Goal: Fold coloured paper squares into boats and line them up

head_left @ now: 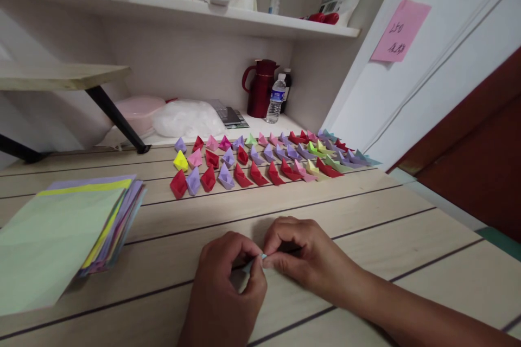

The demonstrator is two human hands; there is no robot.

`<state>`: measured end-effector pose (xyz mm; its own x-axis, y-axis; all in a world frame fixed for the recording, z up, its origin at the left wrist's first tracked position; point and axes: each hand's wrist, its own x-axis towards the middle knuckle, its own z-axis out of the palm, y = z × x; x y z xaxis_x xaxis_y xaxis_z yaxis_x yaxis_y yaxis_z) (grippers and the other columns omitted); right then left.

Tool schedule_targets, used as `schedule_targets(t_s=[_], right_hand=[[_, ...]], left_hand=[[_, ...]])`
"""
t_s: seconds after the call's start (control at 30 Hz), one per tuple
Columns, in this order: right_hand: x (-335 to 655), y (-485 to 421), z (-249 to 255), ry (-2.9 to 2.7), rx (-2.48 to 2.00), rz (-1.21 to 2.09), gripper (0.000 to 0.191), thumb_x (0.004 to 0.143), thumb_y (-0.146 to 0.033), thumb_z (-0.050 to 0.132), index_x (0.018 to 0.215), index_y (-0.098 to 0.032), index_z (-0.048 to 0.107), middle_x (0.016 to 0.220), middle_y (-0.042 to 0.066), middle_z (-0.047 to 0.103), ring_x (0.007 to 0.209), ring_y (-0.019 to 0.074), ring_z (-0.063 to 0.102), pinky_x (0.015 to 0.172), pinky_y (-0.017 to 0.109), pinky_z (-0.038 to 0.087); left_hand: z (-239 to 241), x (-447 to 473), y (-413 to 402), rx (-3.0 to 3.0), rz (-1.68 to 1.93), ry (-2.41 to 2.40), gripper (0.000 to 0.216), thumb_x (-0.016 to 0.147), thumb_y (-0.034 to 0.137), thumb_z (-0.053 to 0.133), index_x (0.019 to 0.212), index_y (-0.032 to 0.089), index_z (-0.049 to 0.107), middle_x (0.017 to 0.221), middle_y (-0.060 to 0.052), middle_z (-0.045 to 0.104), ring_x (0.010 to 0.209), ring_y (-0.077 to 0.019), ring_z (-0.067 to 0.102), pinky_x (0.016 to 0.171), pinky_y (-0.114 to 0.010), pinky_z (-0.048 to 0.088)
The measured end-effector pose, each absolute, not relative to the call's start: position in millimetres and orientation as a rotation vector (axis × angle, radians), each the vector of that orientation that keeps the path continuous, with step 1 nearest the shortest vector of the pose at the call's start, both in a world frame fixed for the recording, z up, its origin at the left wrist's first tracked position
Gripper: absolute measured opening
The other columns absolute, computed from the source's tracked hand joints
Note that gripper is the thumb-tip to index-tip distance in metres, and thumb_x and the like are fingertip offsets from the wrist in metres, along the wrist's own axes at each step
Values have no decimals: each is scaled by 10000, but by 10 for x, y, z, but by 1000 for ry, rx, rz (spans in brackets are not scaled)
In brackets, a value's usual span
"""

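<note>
Low over the wooden table (171,303), my left hand (230,276) and my right hand (307,249) meet fingertip to fingertip. Between them is a small folded piece of light blue paper (248,267), mostly hidden by the fingers. Thumb and forefinger of my left hand are closed on it. My right thumb and forefinger pinch its tip. Beyond the hands stand rows of small folded paper boats (258,174) in red, purple, pink, yellow, green and blue. To the left lies a stack of coloured paper sheets (57,238), pale green on top.
Behind the boats, a white ledge holds a dark red jug (261,89), a water bottle (276,98) and a white plastic bag (187,118). A small wooden stand (61,77) with black legs is at the left. A loaded shelf (163,8) runs above.
</note>
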<state>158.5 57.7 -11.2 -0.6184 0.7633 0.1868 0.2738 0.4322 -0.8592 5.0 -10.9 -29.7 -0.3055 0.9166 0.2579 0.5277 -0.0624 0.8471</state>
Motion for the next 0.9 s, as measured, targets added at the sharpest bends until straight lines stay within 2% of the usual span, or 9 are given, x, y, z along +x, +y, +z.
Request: schedule_targets(t_s=[0.17, 0.4, 0.47, 0.63, 0.73, 0.9], right_hand=[[1597, 591, -95, -2014, -963, 1304, 77, 810, -170, 721, 744, -160, 683, 719, 2, 669, 689, 135, 586, 640, 231, 434], [1627, 641, -115, -1963, -1016, 1302, 82, 838, -194, 677, 768, -171, 641, 727, -4, 636, 681, 129, 554, 641, 233, 431], [1619, 634, -117, -1959, -974, 1273, 61, 831, -194, 688, 835, -185, 628, 799, 1, 637, 734, 137, 563, 663, 237, 438], [1596, 587, -115, -2059, -844, 1136, 361, 775, -208, 762, 1085, -238, 580, 1095, 41, 613, 1032, 201, 578, 870, 302, 463], [1572, 543, -119, -2108, -821, 1052, 443, 761, -183, 745, 1138, -244, 521, 1146, 51, 576, 1072, 209, 561, 932, 329, 455], [1502, 470, -140, -2239, -788, 786, 640, 717, -89, 645, 1299, -264, 443, 1214, 60, 570, 1107, 226, 550, 951, 364, 451]], left_hand=[[-289, 44, -96, 1437, 1314, 1857, 69, 722, 261, 559, 692, 268, 621, 680, 56, 668, 623, -132, 604, 658, -248, 459], [-268, -53, -42, 1264, 1341, 1821, 55, 717, 295, 637, 693, 245, 635, 612, 60, 663, 559, -119, 606, 552, -207, 437], [-268, -71, -35, 1280, 1318, 1804, 63, 717, 305, 646, 696, 245, 642, 606, 58, 664, 555, -119, 606, 536, -202, 436], [-287, -59, -39, 1293, 1330, 1769, 35, 724, 282, 633, 711, 249, 639, 654, 56, 697, 604, -123, 657, 596, -202, 481], [-319, -59, -32, 1369, 1343, 1744, 26, 727, 257, 621, 705, 248, 632, 667, 58, 697, 619, -120, 672, 614, -197, 498], [-365, -28, -37, 1423, 1371, 1704, 34, 731, 248, 605, 700, 244, 619, 667, 57, 681, 609, -115, 656, 617, -199, 504]])
